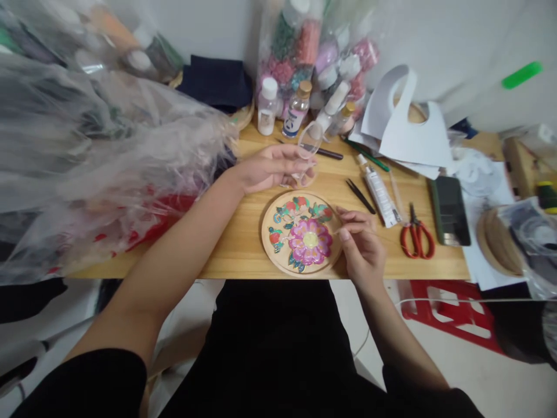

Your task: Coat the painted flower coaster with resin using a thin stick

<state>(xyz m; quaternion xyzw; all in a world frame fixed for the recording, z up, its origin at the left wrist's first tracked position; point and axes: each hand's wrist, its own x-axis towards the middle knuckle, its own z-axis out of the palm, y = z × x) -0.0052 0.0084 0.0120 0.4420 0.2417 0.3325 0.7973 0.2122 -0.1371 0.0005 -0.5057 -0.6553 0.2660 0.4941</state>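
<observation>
A round wooden plate (pixel 270 252) lies at the table's front edge, bearing a raised pink-purple flower (pixel 310 237) with a yellow centre, red fruits and green leaves in gold outlines. Behind it, my left hand (pixel 278 168) is closed on a small clear plastic cup (pixel 310 139), tilted at the fingertips. More clear plastic shows under those fingers, its shape unclear. At the plate's right rim, my right hand (pixel 362 241) pinches a thin pale stick (pixel 338 230), mostly hidden by the fingers and pointing over the flower.
Right of the plate lie black tweezers (pixel 360 196), a white tube (pixel 379 191), red-handled pliers (pixel 416 235) and a phone (pixel 450 210). Several bottles (pixel 296 110) and bagged jars (pixel 300 46) stand behind. Plastic sheeting (pixel 130 145) covers the left side.
</observation>
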